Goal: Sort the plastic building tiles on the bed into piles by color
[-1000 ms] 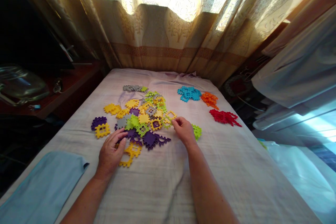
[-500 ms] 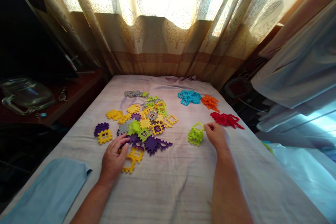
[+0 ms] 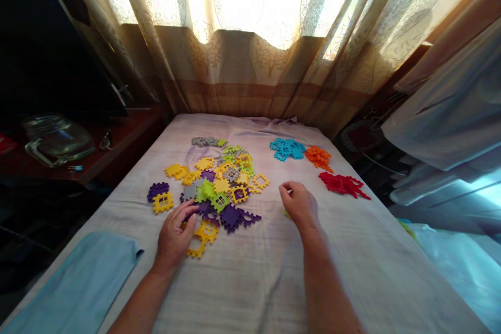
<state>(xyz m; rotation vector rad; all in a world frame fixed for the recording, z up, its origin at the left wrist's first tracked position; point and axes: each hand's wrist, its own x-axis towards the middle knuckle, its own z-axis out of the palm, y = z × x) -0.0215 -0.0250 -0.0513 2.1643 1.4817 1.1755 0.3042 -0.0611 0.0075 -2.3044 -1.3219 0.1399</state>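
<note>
My left hand (image 3: 177,235) rests with fingers apart at the near left edge of a mixed heap of notched plastic tiles, beside purple tiles (image 3: 230,217) and yellow frame tiles (image 3: 195,246). Light green tiles (image 3: 219,201) lie just beyond its fingertips. To the right of the heap, my right hand (image 3: 299,204) hovers with its fingers curled together; nothing shows between them. It covers the separate light green pile, of which only a sliver (image 3: 287,214) shows under the hand.
Blue (image 3: 287,149), orange (image 3: 318,157) and red (image 3: 344,185) tile piles lie at the right. A light blue cloth (image 3: 80,276) lies at the near left. A glass jug (image 3: 58,141) stands on a side table beyond the bed's left edge. Curtains hang behind.
My right hand has moved left, from beside the light green pile to over it, hiding most of it. My left hand has stayed by the heap. The view has shifted slightly.
</note>
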